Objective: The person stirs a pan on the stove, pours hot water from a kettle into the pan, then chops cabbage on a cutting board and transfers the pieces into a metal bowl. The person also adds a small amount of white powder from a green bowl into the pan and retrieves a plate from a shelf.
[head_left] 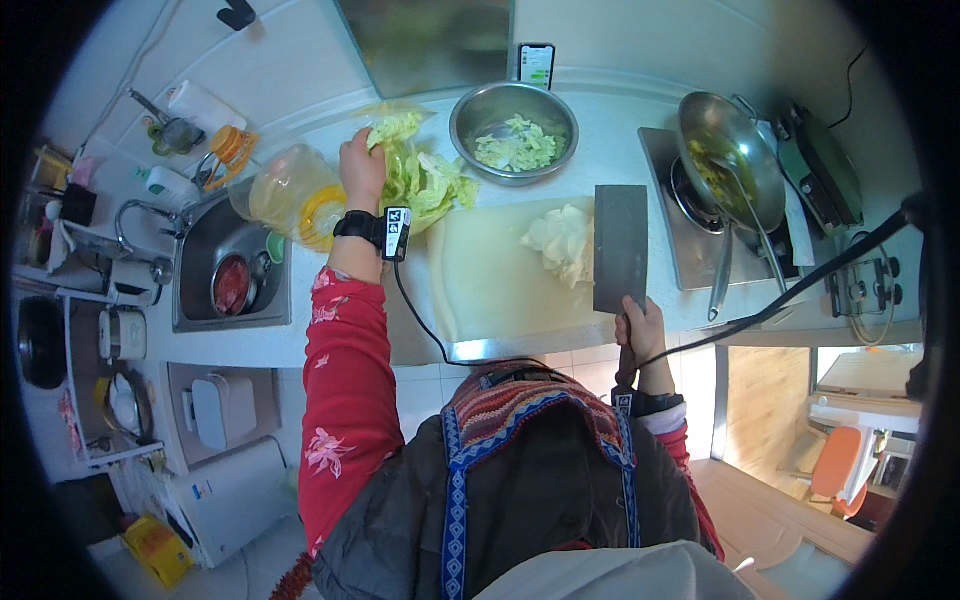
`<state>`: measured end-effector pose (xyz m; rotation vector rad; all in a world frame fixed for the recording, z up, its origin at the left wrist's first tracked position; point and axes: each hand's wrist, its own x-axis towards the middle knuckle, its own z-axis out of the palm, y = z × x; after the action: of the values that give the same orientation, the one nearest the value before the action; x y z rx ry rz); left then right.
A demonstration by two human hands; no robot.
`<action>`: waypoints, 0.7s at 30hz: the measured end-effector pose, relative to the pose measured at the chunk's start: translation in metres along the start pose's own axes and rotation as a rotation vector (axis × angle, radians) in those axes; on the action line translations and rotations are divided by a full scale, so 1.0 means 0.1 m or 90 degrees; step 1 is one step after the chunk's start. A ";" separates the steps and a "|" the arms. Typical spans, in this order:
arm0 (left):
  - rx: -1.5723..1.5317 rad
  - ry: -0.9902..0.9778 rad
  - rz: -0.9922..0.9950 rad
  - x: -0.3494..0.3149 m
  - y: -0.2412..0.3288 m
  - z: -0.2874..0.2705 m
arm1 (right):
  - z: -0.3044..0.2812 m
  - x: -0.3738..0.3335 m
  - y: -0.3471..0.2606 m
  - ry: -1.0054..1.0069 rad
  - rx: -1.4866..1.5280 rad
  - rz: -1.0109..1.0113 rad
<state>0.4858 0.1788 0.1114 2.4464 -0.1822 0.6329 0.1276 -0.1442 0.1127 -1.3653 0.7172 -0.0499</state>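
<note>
My right hand [643,330] is closed round the handle of a cleaver [620,250]. Its broad dark blade lies over the right end of the pale cutting board [480,270]. Beside the blade rests a heap of whitish cabbage stem pieces [560,240]. At the back left, my left hand [362,170] has its fingers closed on a green cabbage leaf [398,128], above more loose leaves [425,185] in a clear plastic bag. Behind the board stands a steel bowl [463,125] holding chopped green leaves [520,146].
On the right, a wok [705,110] with yellowish food and a spatula sits on the stove [660,180]. To the left are a sink [185,300] with a bowl of red meat [234,284] and a yellow-based plastic container [290,190]. A phone [536,65] leans against the wall.
</note>
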 end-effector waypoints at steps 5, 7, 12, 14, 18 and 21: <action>-0.128 0.069 0.019 -0.18 0.31 -0.44 | 0.07 0.10 -0.08 -0.042 -0.030 -0.019; -0.215 0.060 0.012 -0.46 0.43 -0.50 | 0.11 0.16 -0.10 -0.056 -0.100 -0.046; -0.175 -0.039 0.012 -1.58 0.76 -0.27 | 0.19 0.32 -0.05 -0.104 -0.122 -0.057; -0.099 -0.192 0.000 -2.01 0.84 -0.21 | 0.23 0.40 -0.02 -0.130 -0.182 -0.061; 0.064 -0.288 0.066 -2.41 0.86 -0.24 | 0.30 0.42 0.04 -0.139 -0.448 -0.276; 0.098 -0.173 0.187 -2.44 0.86 -0.25 | 0.38 0.42 0.05 -0.163 -0.615 -0.380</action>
<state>0.2388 0.1192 0.0566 2.6734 -0.6327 0.4465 0.1780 -0.1278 0.0911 -2.4250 0.0534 0.0030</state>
